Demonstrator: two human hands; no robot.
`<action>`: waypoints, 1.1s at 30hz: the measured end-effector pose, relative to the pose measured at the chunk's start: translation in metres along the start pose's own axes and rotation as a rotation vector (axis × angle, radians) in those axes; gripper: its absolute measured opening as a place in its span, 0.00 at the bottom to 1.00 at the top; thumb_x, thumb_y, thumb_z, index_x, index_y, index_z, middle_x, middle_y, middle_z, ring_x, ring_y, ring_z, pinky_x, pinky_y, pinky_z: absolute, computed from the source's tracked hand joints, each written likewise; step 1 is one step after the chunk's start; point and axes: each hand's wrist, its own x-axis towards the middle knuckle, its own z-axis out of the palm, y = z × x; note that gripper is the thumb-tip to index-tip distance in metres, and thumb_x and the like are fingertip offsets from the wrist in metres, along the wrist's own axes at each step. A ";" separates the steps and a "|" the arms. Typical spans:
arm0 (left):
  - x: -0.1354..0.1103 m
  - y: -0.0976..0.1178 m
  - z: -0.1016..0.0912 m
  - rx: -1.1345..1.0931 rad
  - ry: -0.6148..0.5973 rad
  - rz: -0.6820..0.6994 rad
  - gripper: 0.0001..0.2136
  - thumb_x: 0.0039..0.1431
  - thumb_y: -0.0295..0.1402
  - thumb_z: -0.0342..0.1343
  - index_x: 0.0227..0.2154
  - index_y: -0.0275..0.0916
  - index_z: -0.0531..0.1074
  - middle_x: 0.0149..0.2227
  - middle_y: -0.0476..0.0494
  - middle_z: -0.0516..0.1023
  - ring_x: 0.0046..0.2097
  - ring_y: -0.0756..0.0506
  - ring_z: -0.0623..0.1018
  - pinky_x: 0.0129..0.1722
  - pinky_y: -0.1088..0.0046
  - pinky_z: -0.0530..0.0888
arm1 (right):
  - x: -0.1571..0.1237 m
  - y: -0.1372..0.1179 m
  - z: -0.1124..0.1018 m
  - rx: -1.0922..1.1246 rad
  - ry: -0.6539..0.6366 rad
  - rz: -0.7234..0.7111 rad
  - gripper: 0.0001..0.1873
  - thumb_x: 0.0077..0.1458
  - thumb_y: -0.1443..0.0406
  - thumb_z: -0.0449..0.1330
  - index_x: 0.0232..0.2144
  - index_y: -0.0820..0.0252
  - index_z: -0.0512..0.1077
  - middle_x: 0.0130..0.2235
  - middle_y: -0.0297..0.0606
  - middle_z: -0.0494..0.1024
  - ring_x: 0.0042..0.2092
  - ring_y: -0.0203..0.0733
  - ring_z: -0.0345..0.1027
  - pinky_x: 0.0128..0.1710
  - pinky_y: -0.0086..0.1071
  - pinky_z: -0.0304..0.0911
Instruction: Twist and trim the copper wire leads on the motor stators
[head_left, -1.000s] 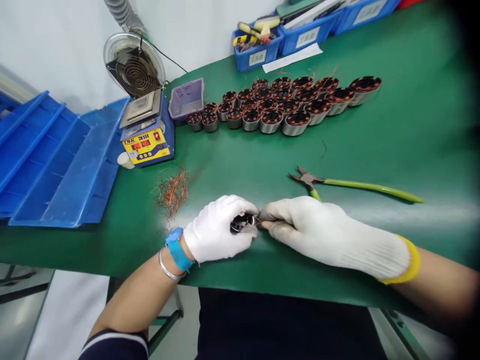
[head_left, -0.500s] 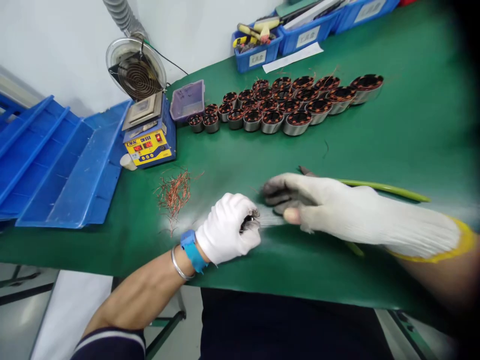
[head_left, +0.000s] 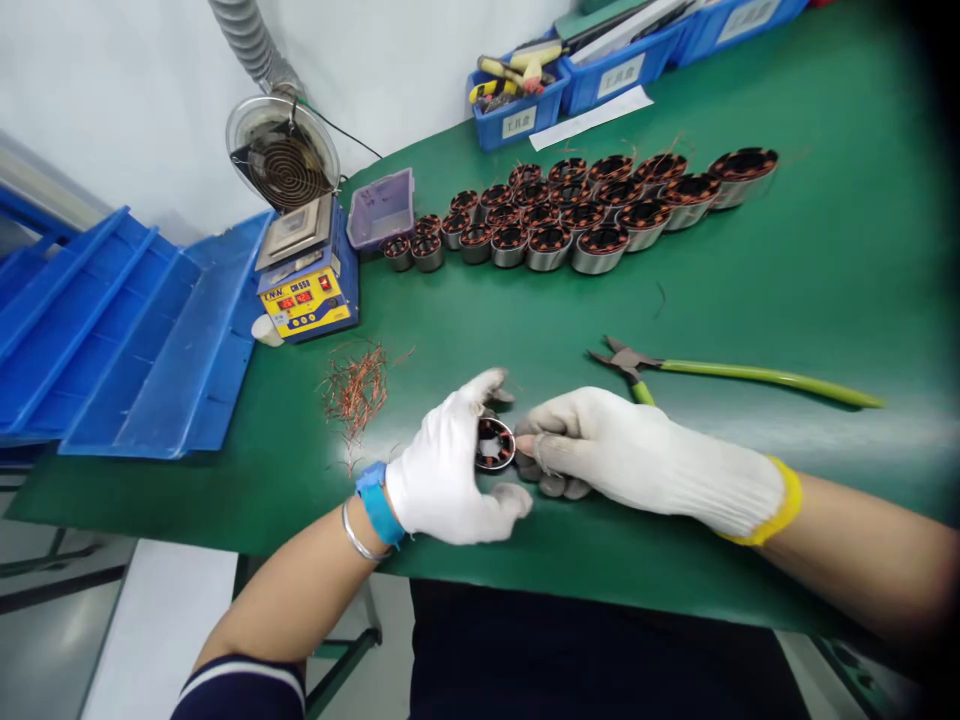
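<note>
A small ring-shaped motor stator (head_left: 513, 455), with a metal rim and copper windings inside, sits between my hands above the table. My left hand (head_left: 454, 465), in a white glove, has its thumb and forefinger spread wide around the stator, whose near side lies by the palm. At the stator's right edge, my gloved right hand (head_left: 592, 440) pinches the rim, the bare thumb tip against it and the other fingers curled. Diagonal cutters (head_left: 750, 372) with green handles lie behind the right hand, partly hidden by it.
Several stators (head_left: 551, 240) stand in rows farther back. Copper wire scraps (head_left: 358, 390) lie left of my hands. A yellow-and-blue soldering station (head_left: 311, 300), a purple tray (head_left: 382, 215), blue bins (head_left: 154, 400) and a tool box (head_left: 517, 122) stand around the green table (head_left: 450, 320).
My right hand has moved left to the stator, uncovering the cutters. The left hand has loosened from a wrapped grip to spread fingers, and the stator's opening now shows.
</note>
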 end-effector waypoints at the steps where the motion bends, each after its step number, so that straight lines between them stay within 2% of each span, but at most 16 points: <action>1: 0.001 -0.003 -0.004 -0.112 0.004 -0.047 0.39 0.45 0.38 0.62 0.60 0.35 0.54 0.56 0.31 0.68 0.55 0.36 0.71 0.56 0.53 0.70 | -0.002 0.001 0.000 -0.016 0.018 -0.030 0.20 0.55 0.52 0.57 0.20 0.61 0.69 0.21 0.37 0.74 0.22 0.33 0.64 0.21 0.26 0.57; 4: 0.005 -0.012 -0.018 -0.426 -0.003 -0.225 0.34 0.58 0.55 0.51 0.60 0.38 0.56 0.54 0.31 0.69 0.49 0.39 0.76 0.42 0.62 0.78 | -0.008 0.001 -0.001 0.033 0.037 -0.111 0.21 0.55 0.50 0.57 0.22 0.62 0.70 0.21 0.37 0.73 0.22 0.33 0.62 0.21 0.26 0.56; 6: 0.006 -0.011 -0.024 -0.573 -0.165 -0.385 0.32 0.61 0.59 0.45 0.57 0.36 0.61 0.46 0.33 0.74 0.41 0.41 0.80 0.29 0.70 0.78 | -0.012 0.001 -0.002 0.107 0.031 -0.146 0.23 0.55 0.49 0.57 0.23 0.62 0.70 0.21 0.37 0.72 0.22 0.33 0.62 0.21 0.27 0.57; 8: 0.006 -0.005 -0.025 -0.692 -0.353 -0.521 0.30 0.60 0.56 0.51 0.53 0.34 0.65 0.33 0.41 0.76 0.27 0.45 0.79 0.18 0.76 0.73 | -0.016 -0.001 -0.003 0.182 0.016 -0.158 0.24 0.53 0.47 0.58 0.23 0.63 0.71 0.21 0.37 0.71 0.22 0.33 0.62 0.21 0.27 0.58; 10: 0.005 0.004 -0.022 -0.747 -0.375 -0.535 0.27 0.57 0.48 0.61 0.53 0.36 0.64 0.29 0.45 0.74 0.21 0.48 0.76 0.15 0.79 0.70 | -0.018 -0.002 -0.004 0.264 -0.015 -0.161 0.25 0.51 0.46 0.60 0.23 0.63 0.71 0.21 0.37 0.71 0.21 0.33 0.62 0.20 0.27 0.59; 13: 0.002 0.014 -0.017 -0.743 -0.148 -0.315 0.27 0.50 0.37 0.68 0.51 0.42 0.65 0.47 0.37 0.75 0.31 0.47 0.80 0.25 0.74 0.78 | -0.020 -0.005 -0.004 0.360 -0.060 -0.160 0.27 0.47 0.44 0.64 0.23 0.64 0.72 0.20 0.38 0.72 0.20 0.33 0.62 0.19 0.26 0.59; 16: -0.004 0.021 -0.017 -0.466 0.035 0.091 0.15 0.49 0.31 0.67 0.39 0.41 0.71 0.61 0.35 0.65 0.48 0.40 0.79 0.41 0.65 0.79 | -0.021 -0.007 -0.002 0.459 -0.069 -0.162 0.29 0.43 0.42 0.66 0.23 0.65 0.72 0.20 0.39 0.73 0.19 0.32 0.62 0.17 0.25 0.57; 19: -0.015 0.025 -0.018 -0.095 0.088 0.467 0.09 0.48 0.31 0.66 0.28 0.40 0.71 0.60 0.40 0.67 0.52 0.39 0.76 0.48 0.60 0.77 | -0.024 -0.009 0.000 0.521 -0.076 -0.172 0.30 0.42 0.41 0.67 0.23 0.65 0.72 0.20 0.39 0.72 0.18 0.31 0.60 0.16 0.25 0.56; 21: -0.019 0.025 -0.017 -0.019 0.183 0.524 0.12 0.50 0.36 0.66 0.24 0.40 0.67 0.52 0.41 0.75 0.50 0.40 0.77 0.48 0.60 0.77 | -0.026 -0.009 0.001 0.507 -0.088 -0.176 0.30 0.42 0.41 0.66 0.22 0.64 0.71 0.20 0.39 0.72 0.18 0.31 0.60 0.16 0.25 0.56; 22: -0.020 0.024 -0.015 -0.060 0.261 0.444 0.13 0.53 0.40 0.64 0.23 0.40 0.67 0.47 0.41 0.77 0.48 0.41 0.78 0.47 0.61 0.77 | -0.028 -0.010 0.001 0.486 -0.089 -0.182 0.30 0.44 0.41 0.65 0.22 0.64 0.71 0.20 0.39 0.71 0.18 0.32 0.61 0.16 0.25 0.56; 24: -0.016 0.019 -0.013 -0.279 0.301 0.084 0.16 0.60 0.48 0.56 0.28 0.40 0.69 0.42 0.39 0.79 0.41 0.43 0.80 0.42 0.62 0.79 | -0.029 -0.010 0.001 0.422 -0.074 -0.207 0.29 0.48 0.42 0.63 0.21 0.64 0.70 0.20 0.39 0.71 0.20 0.32 0.61 0.18 0.26 0.57; 26: -0.008 0.014 -0.012 -0.579 -0.029 -0.344 0.26 0.62 0.58 0.45 0.34 0.36 0.71 0.36 0.36 0.79 0.30 0.43 0.80 0.30 0.65 0.79 | -0.029 -0.011 0.000 0.345 -0.030 -0.235 0.29 0.51 0.42 0.61 0.21 0.64 0.70 0.20 0.38 0.70 0.21 0.33 0.62 0.19 0.26 0.57; 28: 0.000 0.010 -0.013 -0.798 -0.427 -0.603 0.35 0.59 0.64 0.40 0.38 0.32 0.72 0.26 0.37 0.78 0.21 0.44 0.77 0.17 0.70 0.73 | -0.028 -0.011 0.000 0.304 0.017 -0.233 0.29 0.50 0.43 0.61 0.20 0.63 0.69 0.20 0.37 0.70 0.21 0.33 0.61 0.19 0.27 0.58; 29: 0.002 0.010 -0.013 -0.852 -0.511 -0.639 0.35 0.58 0.64 0.42 0.40 0.31 0.72 0.22 0.40 0.76 0.18 0.44 0.75 0.14 0.72 0.70 | -0.027 -0.011 0.000 0.313 0.029 -0.217 0.28 0.49 0.42 0.62 0.19 0.62 0.69 0.20 0.37 0.69 0.20 0.32 0.60 0.19 0.27 0.57; 30: 0.003 0.010 -0.014 -0.876 -0.502 -0.623 0.33 0.57 0.62 0.48 0.43 0.31 0.71 0.20 0.43 0.74 0.17 0.45 0.74 0.13 0.75 0.68 | -0.026 -0.011 0.000 0.340 0.032 -0.195 0.28 0.47 0.42 0.64 0.19 0.62 0.68 0.20 0.37 0.70 0.20 0.32 0.60 0.19 0.27 0.57; 33: -0.002 0.017 -0.014 -0.817 -0.206 -0.386 0.30 0.50 0.45 0.66 0.54 0.38 0.66 0.30 0.44 0.78 0.26 0.46 0.79 0.21 0.75 0.74 | -0.022 -0.009 0.001 0.467 0.011 -0.134 0.28 0.42 0.43 0.67 0.20 0.63 0.69 0.20 0.37 0.71 0.18 0.32 0.59 0.17 0.26 0.56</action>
